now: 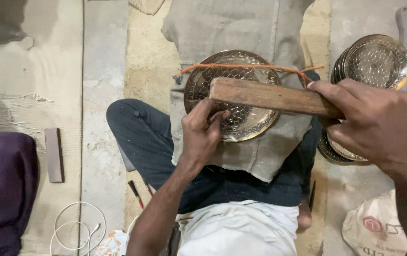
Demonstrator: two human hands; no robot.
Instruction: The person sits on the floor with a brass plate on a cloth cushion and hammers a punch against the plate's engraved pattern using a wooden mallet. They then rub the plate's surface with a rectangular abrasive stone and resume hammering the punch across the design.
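A round embossed brass plate [234, 97] is lying on a grey cloth [241, 33] spread over the person's lap, with an orange string [246, 67] stretching across its upper edge. The left hand [203, 130] is resting on the plate's lower left rim, its grip pinching something too small to make out. The right hand [374, 121], right of the plate, is clenching a flat brown wooden block [269, 96] that is reaching over the plate's upper half. A stack of similar brass plates [376, 61] is sitting further right of the plate.
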